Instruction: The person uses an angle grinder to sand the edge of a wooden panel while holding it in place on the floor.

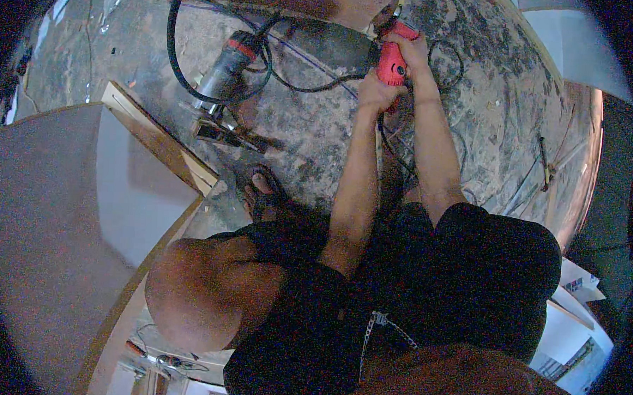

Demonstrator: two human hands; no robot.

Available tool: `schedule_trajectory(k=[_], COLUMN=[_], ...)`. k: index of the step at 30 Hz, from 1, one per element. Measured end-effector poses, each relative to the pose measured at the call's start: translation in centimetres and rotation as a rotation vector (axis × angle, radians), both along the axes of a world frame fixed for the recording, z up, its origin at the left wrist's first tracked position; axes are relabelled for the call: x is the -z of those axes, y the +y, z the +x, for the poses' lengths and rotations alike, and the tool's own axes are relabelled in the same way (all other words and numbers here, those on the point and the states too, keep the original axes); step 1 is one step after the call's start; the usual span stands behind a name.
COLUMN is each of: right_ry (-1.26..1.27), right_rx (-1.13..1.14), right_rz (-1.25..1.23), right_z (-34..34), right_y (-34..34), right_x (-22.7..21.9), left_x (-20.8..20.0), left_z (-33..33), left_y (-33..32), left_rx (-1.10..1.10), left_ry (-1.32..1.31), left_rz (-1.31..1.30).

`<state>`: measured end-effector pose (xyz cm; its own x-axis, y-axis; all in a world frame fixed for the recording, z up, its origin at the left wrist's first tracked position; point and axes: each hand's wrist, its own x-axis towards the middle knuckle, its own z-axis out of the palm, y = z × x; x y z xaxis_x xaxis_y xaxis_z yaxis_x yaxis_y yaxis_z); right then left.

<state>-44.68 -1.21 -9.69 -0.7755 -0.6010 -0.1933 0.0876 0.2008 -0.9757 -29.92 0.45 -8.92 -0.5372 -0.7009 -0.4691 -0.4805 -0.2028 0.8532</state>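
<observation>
Both my hands are closed on a red corded power tool (391,64), whose exact kind I cannot make out. My left hand (379,93) grips its rear end, near the black cord. Farther forward, my right hand (412,52) wraps around its body. The tool's front end is at the lower right corner of a brown wooden board (304,1) at the top of the view. My hand and the board partly hide that end, so I cannot tell whether it touches the wood.
A grey-and-black corded power tool (226,73) lies left of my hands on the stained floor (305,126). Its thick cable (172,43) loops upward. At the left stands a large panel (41,185) with a wooden edge strip (156,137). My sandalled foot (262,188) is below.
</observation>
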Motion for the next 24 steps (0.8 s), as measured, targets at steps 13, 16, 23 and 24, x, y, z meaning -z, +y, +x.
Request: schedule_trajectory(k=[13,16,23,24], right_ry=[0.057,-0.024,0.025,0.036], right_rx=[0.047,-0.077,0.007,-0.018], right_rz=[0.008,0.144,0.061,0.091], right_z=[0.1,0.2,1.0,2.1], right_y=[0.8,0.6,1.1,0.9], right_x=[-0.8,-1.6,-2.7,-3.8], left_x=[-0.8,-0.1,-0.1,0.1], left_z=[0.0,0.3,0.1,0.5], left_y=[0.5,0.4,0.6,0.3], left_rx=[0.048,0.04,0.064,0.06], left_ry=[0.052,0.036,0.024,0.032], left_rz=[0.015,-0.006,-0.03,-0.04])
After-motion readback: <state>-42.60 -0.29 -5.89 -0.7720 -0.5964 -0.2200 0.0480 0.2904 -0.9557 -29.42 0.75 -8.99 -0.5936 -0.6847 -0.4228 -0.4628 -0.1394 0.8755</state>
